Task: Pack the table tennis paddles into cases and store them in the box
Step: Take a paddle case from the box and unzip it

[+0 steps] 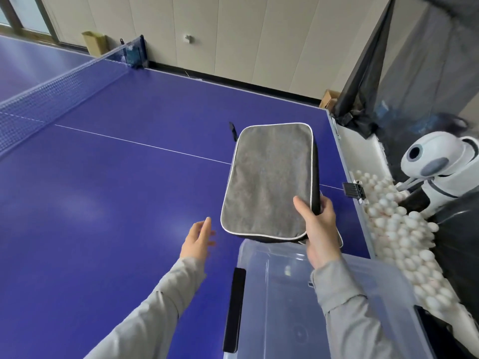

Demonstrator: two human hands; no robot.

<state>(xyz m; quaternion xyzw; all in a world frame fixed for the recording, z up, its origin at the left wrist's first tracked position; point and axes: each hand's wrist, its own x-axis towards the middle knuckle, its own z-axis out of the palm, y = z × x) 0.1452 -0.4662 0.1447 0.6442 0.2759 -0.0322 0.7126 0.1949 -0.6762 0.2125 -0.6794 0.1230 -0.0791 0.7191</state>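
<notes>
A grey, white-piped paddle case [267,182] was gripped at its near right corner by the right hand [321,229], thumb laid on the top face and fingers wrapped round the black side. The case was held flat and slightly tilted near the right end edge of the blue bench [116,177], its near end lying over the far rim of a clear plastic box [285,294]. A short black loop [233,130] was seen hanging from the case's far left corner. Whether a paddle was inside the zipped case could not be told.

The left hand [198,240] was held open and empty, fingers loosely spread, above the bench just left of the box. The box was set at the bench's near right corner, a black latch [234,309] showing on its left side; its contents could not be made out through the hazy plastic.

Beyond the right end edge, a mass of white balls [404,237] was heaped in a tray beside a white ball machine [440,167]. The net [51,97] was stretched across the bench at far left.
</notes>
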